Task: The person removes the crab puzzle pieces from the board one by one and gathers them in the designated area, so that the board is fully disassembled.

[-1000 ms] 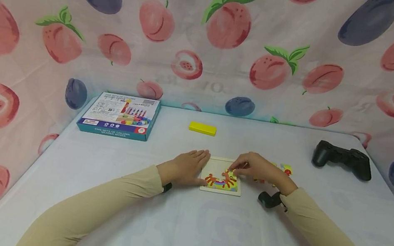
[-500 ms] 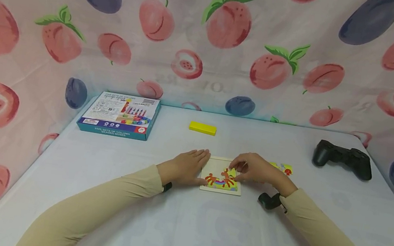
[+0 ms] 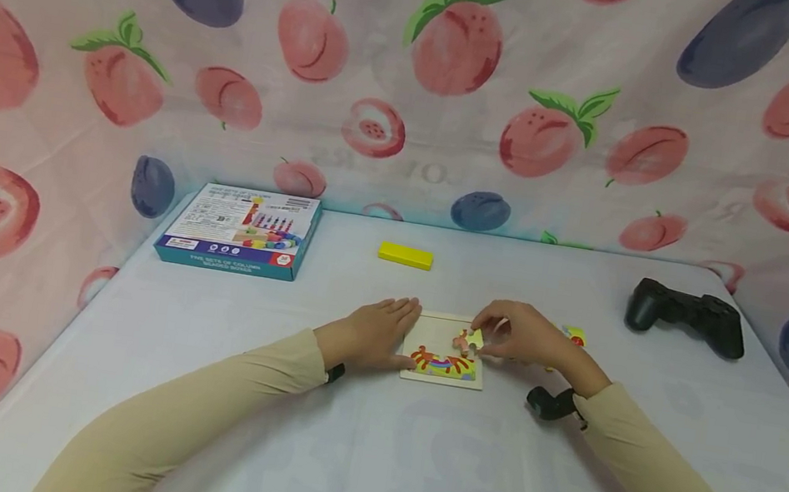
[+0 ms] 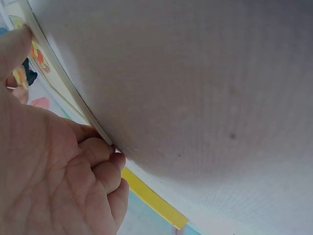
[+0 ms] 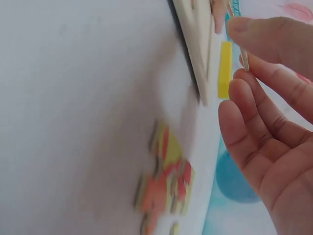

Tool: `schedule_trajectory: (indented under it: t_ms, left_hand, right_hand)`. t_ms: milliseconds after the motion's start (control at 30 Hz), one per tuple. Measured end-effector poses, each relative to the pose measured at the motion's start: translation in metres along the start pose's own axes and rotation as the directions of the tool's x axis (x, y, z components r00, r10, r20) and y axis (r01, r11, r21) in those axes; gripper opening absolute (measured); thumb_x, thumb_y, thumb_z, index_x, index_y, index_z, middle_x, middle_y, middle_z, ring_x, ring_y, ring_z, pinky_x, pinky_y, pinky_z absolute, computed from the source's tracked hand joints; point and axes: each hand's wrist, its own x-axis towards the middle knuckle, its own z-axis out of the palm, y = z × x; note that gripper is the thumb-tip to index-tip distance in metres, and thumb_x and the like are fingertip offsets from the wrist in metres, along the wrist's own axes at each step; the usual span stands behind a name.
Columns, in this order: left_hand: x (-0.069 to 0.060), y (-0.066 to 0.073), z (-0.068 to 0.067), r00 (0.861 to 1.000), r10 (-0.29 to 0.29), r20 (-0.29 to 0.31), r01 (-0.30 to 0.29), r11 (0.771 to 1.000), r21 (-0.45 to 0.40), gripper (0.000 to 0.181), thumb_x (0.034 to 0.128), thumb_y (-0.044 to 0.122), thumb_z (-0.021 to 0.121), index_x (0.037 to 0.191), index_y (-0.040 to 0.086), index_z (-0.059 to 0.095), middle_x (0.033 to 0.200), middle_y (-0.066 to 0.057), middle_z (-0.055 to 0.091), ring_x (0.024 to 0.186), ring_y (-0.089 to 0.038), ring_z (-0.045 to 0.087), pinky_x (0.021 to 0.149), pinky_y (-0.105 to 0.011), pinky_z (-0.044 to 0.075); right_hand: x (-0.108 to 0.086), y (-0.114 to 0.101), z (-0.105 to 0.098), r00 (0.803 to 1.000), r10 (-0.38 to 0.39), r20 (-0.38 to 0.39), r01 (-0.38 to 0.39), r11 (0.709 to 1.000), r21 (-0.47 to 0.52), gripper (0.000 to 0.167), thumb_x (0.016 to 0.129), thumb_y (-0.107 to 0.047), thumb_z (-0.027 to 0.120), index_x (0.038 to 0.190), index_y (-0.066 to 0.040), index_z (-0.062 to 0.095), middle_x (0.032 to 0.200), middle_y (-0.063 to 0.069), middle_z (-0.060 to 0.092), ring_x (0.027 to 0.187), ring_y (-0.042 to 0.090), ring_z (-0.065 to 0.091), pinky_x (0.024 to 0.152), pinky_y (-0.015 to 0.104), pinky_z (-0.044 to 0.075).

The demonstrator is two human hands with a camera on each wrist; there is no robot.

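Note:
My left hand (image 3: 370, 333) rests at the left side of a pale wooden puzzle board (image 3: 432, 327), thumb over the near corner, fingers stretched toward the far one. In the left wrist view its fingers (image 4: 100, 152) touch the board's edge. A row of fitted pieces (image 3: 441, 366), with red, yellow and rainbow print, fills the board's near part. My right hand (image 3: 521, 335) pinches a jigsaw piece (image 3: 466, 342) above the board's right side. Seen from the right wrist, that piece (image 5: 244, 58) is edge-on between thumb and fingers. Loose jigsaw pieces (image 5: 168, 152) lie right of the board, partly hidden by the right hand in the head view.
A yellow block (image 3: 405, 256) lies behind the board. At the back left is a flat teal game box (image 3: 237, 231). A black game controller (image 3: 687, 319) sits at the far right. Fruit-printed cloth (image 3: 447, 144) hangs behind the white table (image 3: 364, 460).
My right hand has lifted the jigsaw piece off the fitted row and shifted slightly right and away from me, tilting the piece. The left hand has stayed in place.

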Motion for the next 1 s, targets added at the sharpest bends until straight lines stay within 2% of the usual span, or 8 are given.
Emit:
schedule_trajectory:
  t_ms: [133,333,467,667,867,1000]
  left_hand:
    - [0.000,0.000,0.000,1.000,-0.002,-0.002,0.002,1.000,-0.005,0.090,0.0893,0.064,0.043,0.151,0.005,0.013,0.159,-0.009,0.015,0.147,-0.020,0.015,0.121,-0.033,0.015]
    - [0.000,0.000,0.000,1.000,-0.003,-0.007,0.003,1.000,-0.002,0.090,0.0892,0.064,0.043,0.151,0.005,0.013,0.158,-0.009,0.015,0.147,-0.020,0.015,0.121,-0.033,0.015]
    - [0.000,0.000,0.000,1.000,-0.001,-0.009,0.001,1.000,0.001,0.091,0.0891,0.064,0.043,0.151,0.005,0.013,0.158,-0.009,0.015,0.147,-0.020,0.015,0.120,-0.033,0.015]
    - [0.000,0.000,0.000,1.000,0.000,-0.002,-0.001,1.000,-0.008,0.090,0.0895,0.064,0.042,0.151,0.005,0.012,0.159,-0.009,0.014,0.147,-0.020,0.015,0.121,-0.033,0.014]
    - [0.000,0.001,0.001,1.000,-0.006,0.002,0.006,1.000,0.002,0.090,0.0894,0.064,0.042,0.151,0.005,0.012,0.159,-0.009,0.014,0.147,-0.020,0.015,0.121,-0.033,0.015]
    - [0.000,0.001,0.000,1.000,-0.009,0.004,0.009,1.000,0.001,0.090,0.0892,0.064,0.043,0.151,0.005,0.013,0.159,-0.009,0.015,0.147,-0.020,0.015,0.121,-0.033,0.015]
  right_hand:
    - [-0.011,0.002,-0.008,0.999,0.015,-0.045,-0.014,1.000,0.009,0.026,0.077,-0.009,0.076,0.101,-0.009,0.068,0.092,0.004,0.062,0.081,0.019,0.055,0.072,0.030,0.053]
    - [-0.034,0.015,-0.023,0.993,0.037,-0.114,-0.042,0.998,-0.045,0.026,0.076,-0.008,0.076,0.101,-0.009,0.069,0.093,0.001,0.065,0.082,0.016,0.058,0.076,0.029,0.055]
    - [-0.053,0.025,-0.035,0.986,0.031,-0.162,-0.046,0.995,-0.088,0.028,0.075,-0.011,0.078,0.101,-0.008,0.069,0.093,0.001,0.066,0.082,0.015,0.057,0.074,0.028,0.054]
    - [-0.079,0.042,-0.046,0.973,0.005,-0.231,-0.033,0.993,-0.114,0.026,0.075,-0.007,0.077,0.099,-0.006,0.069,0.088,0.001,0.065,0.078,0.013,0.057,0.068,0.023,0.053]
    - [-0.097,0.062,-0.051,0.968,0.033,-0.249,-0.067,0.989,-0.130,0.026,0.074,-0.007,0.078,0.098,-0.004,0.070,0.088,0.001,0.066,0.076,0.000,0.055,0.066,0.020,0.053]
    - [-0.104,0.070,-0.052,0.972,0.066,-0.227,-0.097,0.987,-0.127,0.028,0.073,-0.008,0.078,0.098,-0.001,0.069,0.088,0.003,0.065,0.075,-0.002,0.053,0.065,0.020,0.053]
